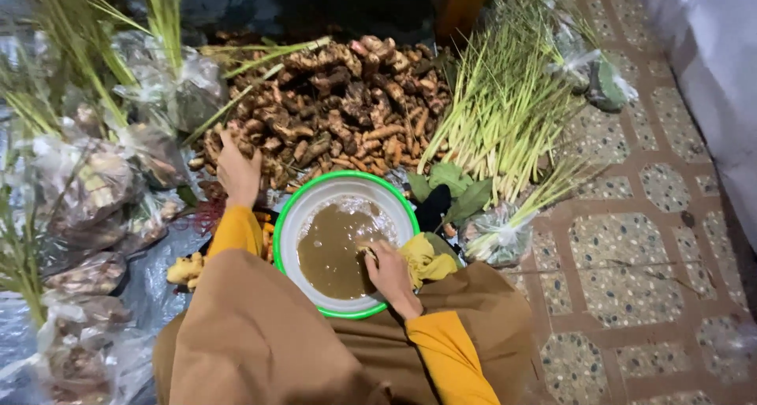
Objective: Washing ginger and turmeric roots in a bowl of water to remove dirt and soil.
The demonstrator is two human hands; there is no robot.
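Between the knees sits a green-rimmed basin (293, 216) of muddy water, close enough for both arms. Right hand (389, 272) dips at the water's edge, fingers curled around a small root piece. Left hand (236, 171) stretches to the root pile (339, 105), fingers spread flat on it, gripping nothing clearly. Lemongrass (505, 105) lies beside.

Lemongrass stalks (505, 105) lie on patterned floor tiles (631, 279), with what look like bagged roots (87, 184) nearby.

Left hand (237, 172) on ginger pile (339, 105), right hand (389, 272) in basin (293, 216).
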